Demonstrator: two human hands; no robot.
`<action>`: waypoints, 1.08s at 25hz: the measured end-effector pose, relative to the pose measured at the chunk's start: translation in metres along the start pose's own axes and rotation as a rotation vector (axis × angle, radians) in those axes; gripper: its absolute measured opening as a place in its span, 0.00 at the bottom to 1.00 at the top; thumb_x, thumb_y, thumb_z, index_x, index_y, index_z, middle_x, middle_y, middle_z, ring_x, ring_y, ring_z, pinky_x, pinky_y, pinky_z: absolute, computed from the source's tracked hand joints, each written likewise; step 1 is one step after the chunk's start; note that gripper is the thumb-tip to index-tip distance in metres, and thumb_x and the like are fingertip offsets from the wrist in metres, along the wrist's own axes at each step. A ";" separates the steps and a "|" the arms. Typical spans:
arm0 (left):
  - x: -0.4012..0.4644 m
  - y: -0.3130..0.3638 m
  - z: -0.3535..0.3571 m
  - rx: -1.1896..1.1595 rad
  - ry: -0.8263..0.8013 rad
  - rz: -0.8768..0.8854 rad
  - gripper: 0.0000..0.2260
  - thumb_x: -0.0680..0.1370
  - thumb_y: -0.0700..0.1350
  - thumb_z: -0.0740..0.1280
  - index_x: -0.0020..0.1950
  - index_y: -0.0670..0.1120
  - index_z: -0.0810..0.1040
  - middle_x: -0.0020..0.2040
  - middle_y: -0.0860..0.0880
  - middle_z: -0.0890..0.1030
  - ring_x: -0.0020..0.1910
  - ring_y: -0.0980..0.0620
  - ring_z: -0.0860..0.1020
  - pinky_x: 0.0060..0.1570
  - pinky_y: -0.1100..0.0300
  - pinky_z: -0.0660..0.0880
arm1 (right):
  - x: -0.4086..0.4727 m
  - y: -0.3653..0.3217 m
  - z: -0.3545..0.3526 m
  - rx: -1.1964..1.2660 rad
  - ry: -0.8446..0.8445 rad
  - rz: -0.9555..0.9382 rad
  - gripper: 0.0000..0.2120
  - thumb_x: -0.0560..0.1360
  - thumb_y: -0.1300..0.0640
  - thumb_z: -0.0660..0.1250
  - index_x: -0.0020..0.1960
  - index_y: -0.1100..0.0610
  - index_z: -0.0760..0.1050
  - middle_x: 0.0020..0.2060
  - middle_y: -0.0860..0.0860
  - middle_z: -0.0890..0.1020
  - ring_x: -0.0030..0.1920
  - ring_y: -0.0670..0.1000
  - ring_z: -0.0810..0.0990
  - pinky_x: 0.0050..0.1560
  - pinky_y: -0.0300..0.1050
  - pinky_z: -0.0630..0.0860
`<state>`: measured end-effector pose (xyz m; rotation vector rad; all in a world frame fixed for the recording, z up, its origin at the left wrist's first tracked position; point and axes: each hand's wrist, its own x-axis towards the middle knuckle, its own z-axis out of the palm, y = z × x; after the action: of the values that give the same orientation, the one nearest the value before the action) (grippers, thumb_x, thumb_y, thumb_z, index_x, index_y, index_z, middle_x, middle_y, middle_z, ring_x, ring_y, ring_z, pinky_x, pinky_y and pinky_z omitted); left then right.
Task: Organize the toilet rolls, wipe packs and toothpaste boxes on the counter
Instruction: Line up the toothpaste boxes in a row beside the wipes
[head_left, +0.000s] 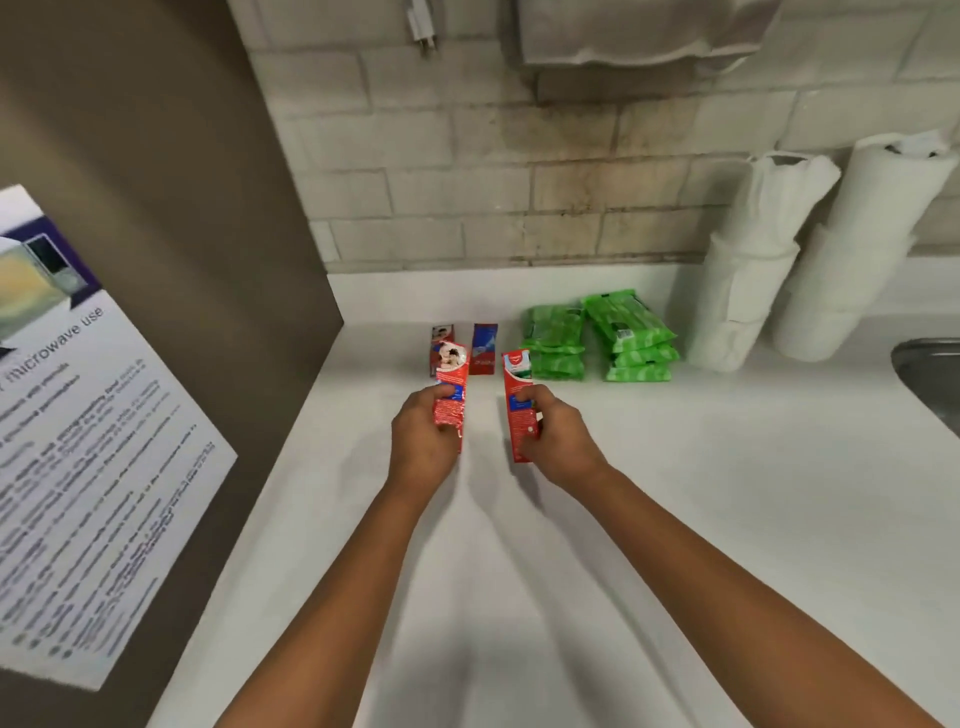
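My left hand (423, 436) grips a red toothpaste box (453, 379) held upright above the white counter (727, 467). My right hand (553, 436) grips a second red toothpaste box (517, 387), also upright, a short gap to the right. Behind them two more toothpaste boxes stand on the counter, one red (439, 338) and one red and blue (484, 347). Two stacks of green wipe packs (553, 343) (636, 340) lie to the right. Two wrapped columns of white toilet rolls (753, 260) (862, 244) lean against the tiled wall.
A brown panel with a printed microwave notice (93, 441) closes off the left side. A metal sink rim (930, 374) shows at the right edge. A paper towel dispenser (639, 36) hangs on the brick-tiled wall above.
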<state>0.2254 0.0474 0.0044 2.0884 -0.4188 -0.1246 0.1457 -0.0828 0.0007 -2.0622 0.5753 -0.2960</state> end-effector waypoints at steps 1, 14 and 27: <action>0.012 -0.007 -0.008 0.002 0.018 -0.016 0.17 0.75 0.33 0.65 0.63 0.42 0.75 0.64 0.41 0.75 0.62 0.43 0.75 0.60 0.49 0.75 | 0.011 -0.006 0.010 -0.006 -0.023 0.002 0.20 0.71 0.70 0.64 0.61 0.59 0.70 0.45 0.56 0.78 0.38 0.53 0.76 0.39 0.44 0.76; 0.154 -0.077 -0.040 0.141 0.135 -0.091 0.17 0.74 0.34 0.61 0.63 0.40 0.75 0.62 0.40 0.76 0.60 0.41 0.75 0.57 0.60 0.69 | 0.157 -0.049 0.108 -0.356 -0.225 -0.028 0.23 0.73 0.64 0.65 0.66 0.58 0.67 0.56 0.59 0.79 0.55 0.59 0.79 0.54 0.46 0.75; 0.228 -0.119 -0.015 0.494 0.068 -0.251 0.14 0.77 0.42 0.60 0.62 0.43 0.75 0.67 0.44 0.70 0.63 0.39 0.70 0.62 0.46 0.66 | 0.238 -0.028 0.157 -0.691 -0.207 -0.071 0.27 0.76 0.48 0.63 0.71 0.58 0.63 0.67 0.59 0.69 0.70 0.63 0.62 0.69 0.57 0.64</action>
<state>0.4714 0.0381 -0.0702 2.6205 -0.1502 -0.1033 0.4248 -0.0759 -0.0630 -2.7391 0.5196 0.0998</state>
